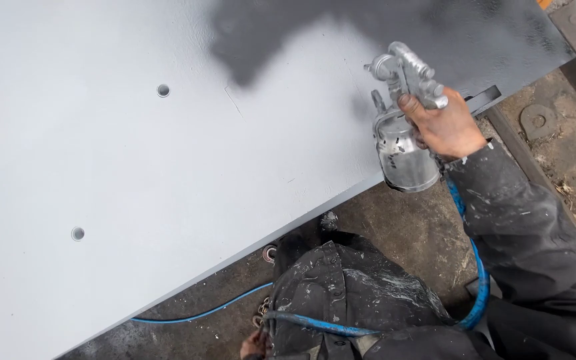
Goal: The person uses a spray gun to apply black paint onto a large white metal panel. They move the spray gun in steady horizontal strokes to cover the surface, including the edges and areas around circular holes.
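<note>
A big flat metal sheet (135, 173) fills most of the view – pale grey, with a darker patch (368, 27) along its top edge and two small round holes (163, 90). Over its right edge the right hand (445, 123) is wrapped tight round the handle of a silver spray gun (401, 120), its cup hanging just below. A blue hose (478, 280) runs down past the dark sleeve (528, 227) to the left hand (253, 345) – low at the frame's edge, fingers closed on the hose
</note>
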